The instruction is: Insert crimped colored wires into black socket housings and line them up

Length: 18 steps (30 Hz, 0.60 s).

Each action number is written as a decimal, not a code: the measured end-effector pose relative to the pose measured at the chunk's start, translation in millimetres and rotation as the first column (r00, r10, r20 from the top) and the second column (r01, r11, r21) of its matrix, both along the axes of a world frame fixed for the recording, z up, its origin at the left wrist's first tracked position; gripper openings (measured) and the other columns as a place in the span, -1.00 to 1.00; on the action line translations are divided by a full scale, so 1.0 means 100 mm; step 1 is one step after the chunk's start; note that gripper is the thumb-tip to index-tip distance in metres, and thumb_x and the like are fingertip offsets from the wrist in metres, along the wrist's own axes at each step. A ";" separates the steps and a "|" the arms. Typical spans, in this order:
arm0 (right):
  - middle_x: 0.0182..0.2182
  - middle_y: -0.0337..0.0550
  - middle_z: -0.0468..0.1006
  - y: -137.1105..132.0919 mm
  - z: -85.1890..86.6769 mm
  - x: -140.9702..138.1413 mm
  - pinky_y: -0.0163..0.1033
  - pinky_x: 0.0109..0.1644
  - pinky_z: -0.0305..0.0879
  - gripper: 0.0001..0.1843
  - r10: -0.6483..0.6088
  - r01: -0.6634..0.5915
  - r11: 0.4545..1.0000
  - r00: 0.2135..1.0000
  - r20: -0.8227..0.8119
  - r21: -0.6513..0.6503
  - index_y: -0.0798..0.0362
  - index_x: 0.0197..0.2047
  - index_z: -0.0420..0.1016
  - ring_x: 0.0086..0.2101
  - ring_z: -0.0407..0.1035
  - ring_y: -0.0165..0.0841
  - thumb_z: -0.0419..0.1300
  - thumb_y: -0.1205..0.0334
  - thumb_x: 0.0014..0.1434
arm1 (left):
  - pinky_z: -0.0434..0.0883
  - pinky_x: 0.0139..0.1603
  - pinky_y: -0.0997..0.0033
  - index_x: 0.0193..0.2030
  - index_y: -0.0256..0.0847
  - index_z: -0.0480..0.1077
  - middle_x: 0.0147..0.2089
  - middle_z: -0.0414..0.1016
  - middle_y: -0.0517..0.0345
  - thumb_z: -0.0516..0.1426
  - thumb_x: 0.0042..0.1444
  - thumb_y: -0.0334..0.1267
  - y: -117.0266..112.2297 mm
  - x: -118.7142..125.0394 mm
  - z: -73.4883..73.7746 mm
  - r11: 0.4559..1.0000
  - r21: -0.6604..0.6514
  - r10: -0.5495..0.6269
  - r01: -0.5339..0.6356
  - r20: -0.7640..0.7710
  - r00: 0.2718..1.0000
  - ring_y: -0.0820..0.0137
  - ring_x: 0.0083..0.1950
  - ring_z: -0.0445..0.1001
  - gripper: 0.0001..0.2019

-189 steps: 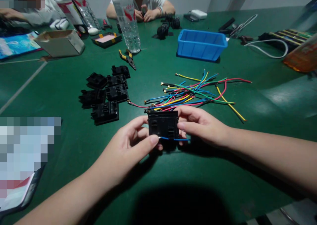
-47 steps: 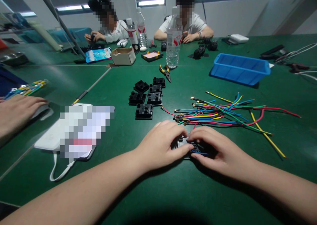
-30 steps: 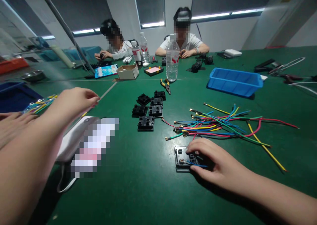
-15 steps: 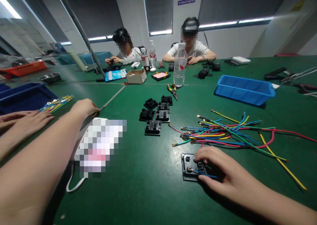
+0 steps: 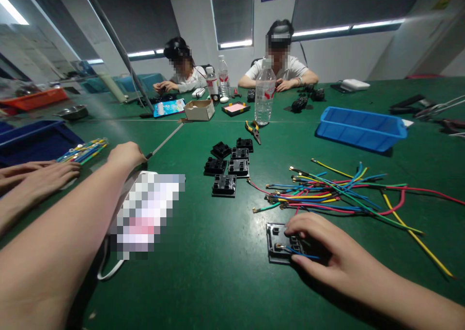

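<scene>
My left hand reaches far out to the left, closed around the handle end of a screwdriver whose long thin metal shaft points away from me. Its handle is mostly hidden by the fingers. Flat on the table, a black plastic socket panel lies with its back up, gripped between the thumb and fingers of my right hand. A blue wire with a brass terminal rests on that panel under the hand. Several similar black panels sit grouped ahead. Beyond my right hand spreads a loose pile of coloured wires.
A phone-like flat object with a white cord lies beside my left forearm. Another person's hands rest at the left by bundled wires. Pliers, a water bottle and a blue tray stand farther off. Two people sit opposite.
My left hand has shifted slightly with the screwdriver. The right hand keeps its hold on the socket panel. The view has tilted a little.
</scene>
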State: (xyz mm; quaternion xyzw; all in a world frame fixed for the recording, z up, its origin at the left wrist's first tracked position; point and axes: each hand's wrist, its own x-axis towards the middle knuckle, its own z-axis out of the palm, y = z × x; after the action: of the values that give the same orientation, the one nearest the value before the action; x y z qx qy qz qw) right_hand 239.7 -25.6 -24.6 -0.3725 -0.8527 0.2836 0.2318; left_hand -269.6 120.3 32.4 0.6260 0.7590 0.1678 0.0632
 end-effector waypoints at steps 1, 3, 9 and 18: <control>-0.07 -0.05 0.50 0.00 0.00 0.00 -0.01 0.06 0.38 -0.69 0.004 -0.004 1.000 1.000 0.000 -0.003 -0.04 -0.02 0.37 -0.04 0.40 -0.24 0.20 0.29 0.15 | 0.48 0.00 0.10 0.11 -0.27 0.33 0.10 0.40 -0.02 0.12 0.26 -0.16 -0.01 0.00 0.00 0.997 -0.057 0.057 -0.059 -0.044 0.997 0.24 0.03 0.46 -0.65; -0.07 -0.05 0.50 0.00 0.00 0.00 -0.02 0.05 0.38 -0.68 0.003 -0.003 1.000 1.000 -0.007 -0.001 -0.04 -0.01 0.36 -0.04 0.40 -0.24 0.19 0.30 0.14 | 0.47 0.00 0.09 0.11 -0.27 0.33 0.10 0.40 -0.03 0.12 0.26 -0.16 -0.03 -0.01 0.00 0.968 -0.170 0.161 -0.185 -0.144 0.976 0.25 0.03 0.46 -0.65; -0.07 -0.08 0.50 0.00 0.00 0.00 -0.06 0.06 0.37 -0.67 -0.001 0.002 1.000 1.000 -0.012 0.015 -0.06 -0.01 0.36 -0.04 0.39 -0.25 0.19 0.31 0.13 | 0.47 0.01 0.11 0.10 -0.27 0.34 0.08 0.41 0.02 0.13 0.25 -0.15 0.06 -0.11 0.03 0.881 -0.390 0.203 -0.266 -0.196 0.959 0.24 0.02 0.46 -0.65; -0.07 -0.08 0.50 0.00 0.00 0.00 -0.06 0.05 0.38 -0.67 -0.001 0.001 1.000 1.000 -0.009 0.009 -0.05 -0.01 0.37 -0.04 0.40 -0.25 0.20 0.30 0.13 | 0.48 0.01 0.11 0.11 -0.27 0.34 0.09 0.41 0.00 0.13 0.25 -0.15 0.18 -0.19 -0.01 0.927 -0.306 0.203 -0.215 -0.069 0.977 0.24 0.03 0.46 -0.65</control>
State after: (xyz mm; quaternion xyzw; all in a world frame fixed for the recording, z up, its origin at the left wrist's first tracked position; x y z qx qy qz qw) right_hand 239.4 -25.5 -24.5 -0.3704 -0.8529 0.2812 0.2374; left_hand -288.6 138.4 31.7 0.5266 0.8392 0.0405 0.1294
